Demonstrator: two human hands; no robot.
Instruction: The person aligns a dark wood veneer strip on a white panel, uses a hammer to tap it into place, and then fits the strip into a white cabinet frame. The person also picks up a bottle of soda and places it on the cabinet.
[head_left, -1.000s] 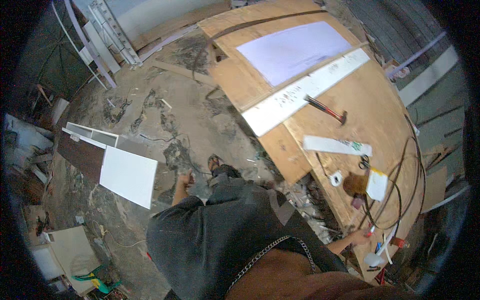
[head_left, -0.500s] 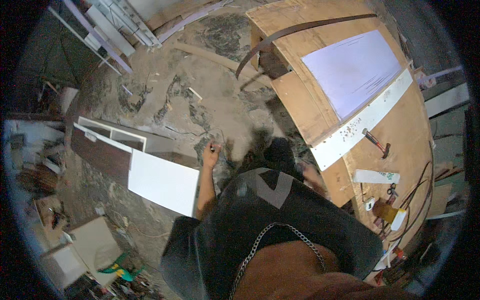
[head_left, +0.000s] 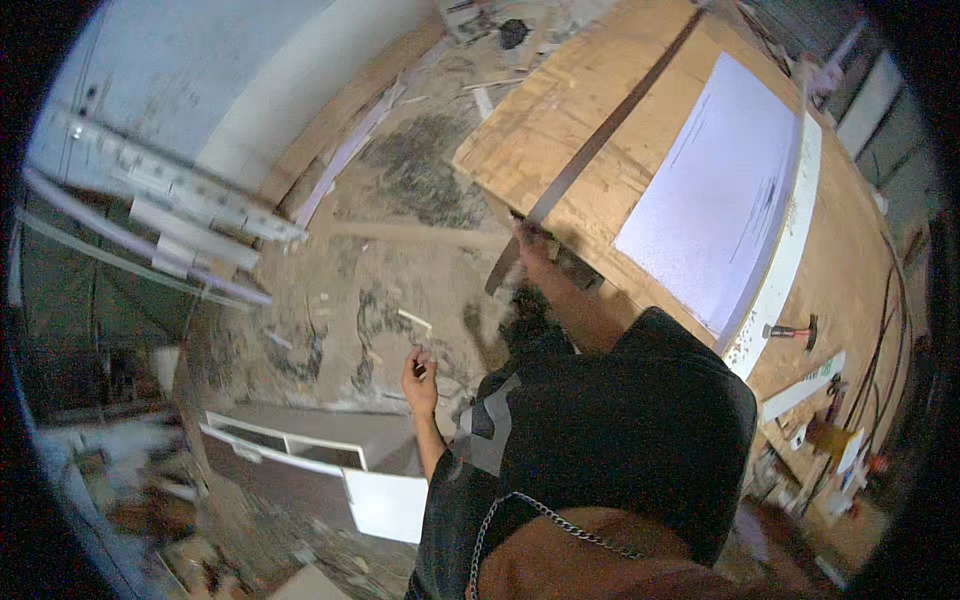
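My right hand [head_left: 534, 246] reaches to the edge of a wooden worktable, against a long dark brown strip [head_left: 620, 118]. The strip lies across the table top and its end hangs over the edge. Blur hides whether my right fingers close on it. My left hand [head_left: 420, 372] is held low over the floor, its fingers curled around something small and dark that I cannot make out. A pale lilac sheet [head_left: 710, 190] rests on the table, beside a white perforated strip [head_left: 785, 260]. A hammer [head_left: 795, 332] lies nearby.
The wooden table [head_left: 540, 115] fills the right side. On the floor at lower left is a white and dark brown cabinet piece [head_left: 385, 505]. Long boards and metal lengths [head_left: 180, 200] stand at the left. Offcuts and debris [head_left: 415, 320] litter the floor. Cables [head_left: 885, 310] run along the table's right side.
The view has turned and shifted toward the table. My right hand has moved from beside my body forward to the brown strip. My left hand stays curled.
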